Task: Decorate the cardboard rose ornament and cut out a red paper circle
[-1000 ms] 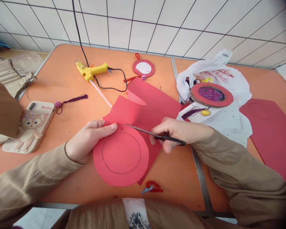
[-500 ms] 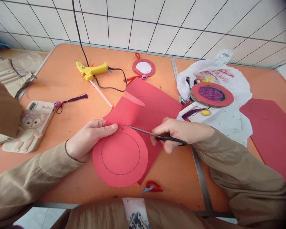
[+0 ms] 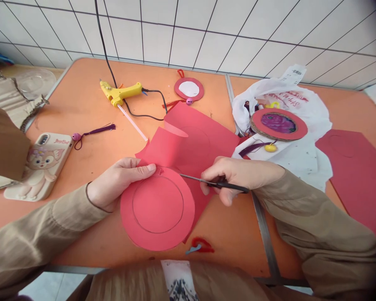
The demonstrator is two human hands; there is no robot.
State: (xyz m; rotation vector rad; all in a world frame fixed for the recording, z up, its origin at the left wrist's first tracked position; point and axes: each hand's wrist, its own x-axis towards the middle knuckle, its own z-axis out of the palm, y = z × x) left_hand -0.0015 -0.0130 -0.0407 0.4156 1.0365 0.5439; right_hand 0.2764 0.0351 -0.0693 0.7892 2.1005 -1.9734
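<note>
My left hand [image 3: 119, 182] pinches the upper left edge of a red paper disc [image 3: 158, 209] with a pencilled inner circle. The disc is still joined to a larger red paper sheet [image 3: 194, 144] lying on the orange table [image 3: 81, 108]. My right hand [image 3: 235, 175] grips a pair of black-handled scissors [image 3: 213, 182], blades pointing left at the disc's upper right edge. A curled flap of cut paper [image 3: 175, 129] stands up behind the disc.
A yellow glue gun [image 3: 120, 93] with its cord lies at the back. A phone in a pink case [image 3: 42, 163], a purple tassel [image 3: 94, 132], a small red ring ornament [image 3: 189, 88], a finished ornament on a white bag [image 3: 278, 124], more red paper [image 3: 354, 175] and scraps [image 3: 200, 246] lie around.
The scissors drew back to the right along the disc's edge and the blades closed. The disc turned slightly and dropped a little toward me.
</note>
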